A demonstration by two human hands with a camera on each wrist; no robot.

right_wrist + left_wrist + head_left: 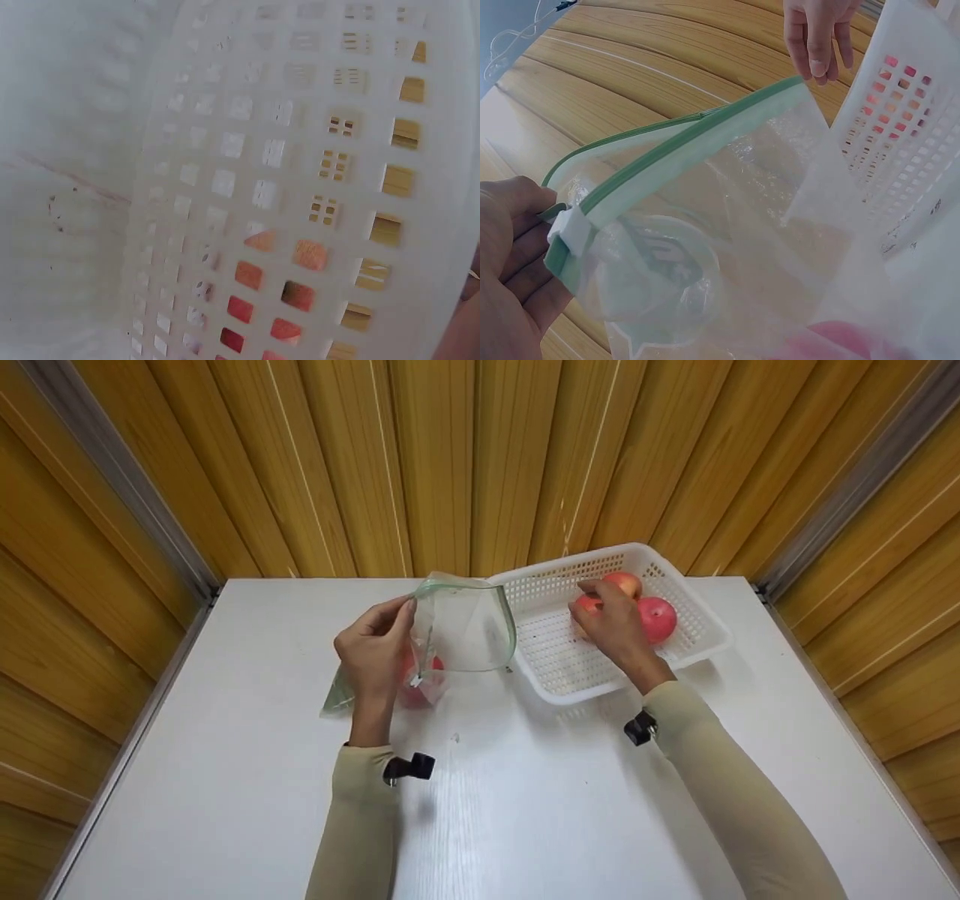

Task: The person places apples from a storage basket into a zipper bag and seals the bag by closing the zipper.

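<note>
My left hand (371, 652) pinches the edge of a clear zip bag (772, 195) beside its white slider (571, 229). The bag's green-edged mouth gapes, and a red apple (421, 684) shows through the plastic low down. Over the white basket (577, 695) hovers my right hand (615, 622), its fingers loosely bent above an apple (587, 604). Two more apples, one orange-red (624, 583) and one deeper red (657, 619), lie beside it. In the left wrist view my right hand (821, 34) hangs with nothing visible in it. The right wrist view shows mostly the basket wall (300, 135).
The basket stands on the back right of a white table (495, 810), its left side close to the bag. Wood-patterned panels (435, 465) enclose the table. A green plastic corner (339, 695) lies left of my left wrist; whether it belongs to the bag I cannot tell.
</note>
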